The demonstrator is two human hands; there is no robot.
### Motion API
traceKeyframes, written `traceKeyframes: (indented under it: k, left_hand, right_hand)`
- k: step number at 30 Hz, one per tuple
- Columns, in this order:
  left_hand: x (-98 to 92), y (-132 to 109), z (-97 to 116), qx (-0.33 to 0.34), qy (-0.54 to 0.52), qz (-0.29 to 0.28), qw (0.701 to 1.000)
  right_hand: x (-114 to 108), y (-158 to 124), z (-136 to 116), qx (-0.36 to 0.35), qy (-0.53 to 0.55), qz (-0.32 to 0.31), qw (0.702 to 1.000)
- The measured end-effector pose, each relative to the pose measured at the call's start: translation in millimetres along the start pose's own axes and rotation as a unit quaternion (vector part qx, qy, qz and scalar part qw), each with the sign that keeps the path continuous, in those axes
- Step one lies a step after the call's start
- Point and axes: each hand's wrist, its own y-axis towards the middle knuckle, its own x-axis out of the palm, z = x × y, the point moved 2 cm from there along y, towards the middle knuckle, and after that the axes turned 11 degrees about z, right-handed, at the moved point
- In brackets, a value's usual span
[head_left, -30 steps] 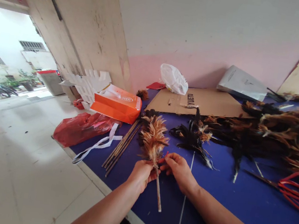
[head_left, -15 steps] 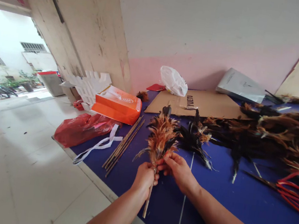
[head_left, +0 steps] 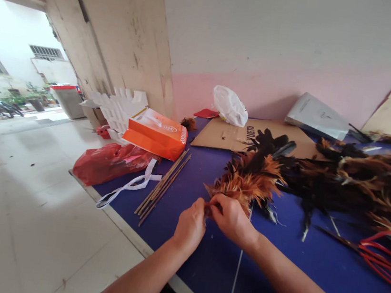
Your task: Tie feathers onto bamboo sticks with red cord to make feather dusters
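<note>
My left hand (head_left: 190,226) is closed round the base of a feather duster (head_left: 248,180) with orange-brown and black feathers. Its stick is hidden under my hand. My right hand (head_left: 231,219) pinches the same base from the right, fingers pressed against the feathers. The duster's head tilts up and to the right over the blue table (head_left: 308,272). A thin pale rod (head_left: 237,267) lies on the table just below my right wrist.
A bundle of thin sticks (head_left: 163,186) and a white strap (head_left: 127,186) lie to the left. Red bag (head_left: 108,166), orange bag (head_left: 156,134), cardboard (head_left: 233,134), white bag (head_left: 230,105). A big pile of dark feathers (head_left: 364,180) fills the right; red cords (head_left: 384,260) lie near it.
The duster has swung from leaning left, through upright, to leaning right. Its stick, seen below my left hand before, is now hidden. Both hands stayed at its base.
</note>
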Motion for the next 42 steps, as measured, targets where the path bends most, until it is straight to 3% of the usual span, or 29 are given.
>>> traceKeyframes:
  k: [10,17,24,35,39,42]
  left_hand:
    - [-2.8,-2,-10,-0.007,0.002,0.021,1.000]
    - [-3.0,-6,-10,-0.027,-0.007,0.051,0.998]
    - [-6.5,-10,-8,0.006,-0.064,0.116,0.991]
    - [-10.0,14,-23,-0.145,-0.143,-0.055,0.977]
    - [-5.6,17,-24,-0.220,-0.166,-0.083,0.958]
    - [-3.3,18,-24,-0.267,-0.183,-0.092,0.942]
  right_hand:
    - [30,0,20,0.167,0.116,-0.018,0.979]
    - [43,10,27,0.187,0.089,-0.021,0.978]
    - [52,13,34,0.190,0.113,-0.077,0.972]
    - [46,13,32,0.220,0.178,-0.132,0.950]
    - [40,9,32,0.221,0.192,-0.127,0.948]
    - [34,5,28,0.180,0.197,-0.126,0.955]
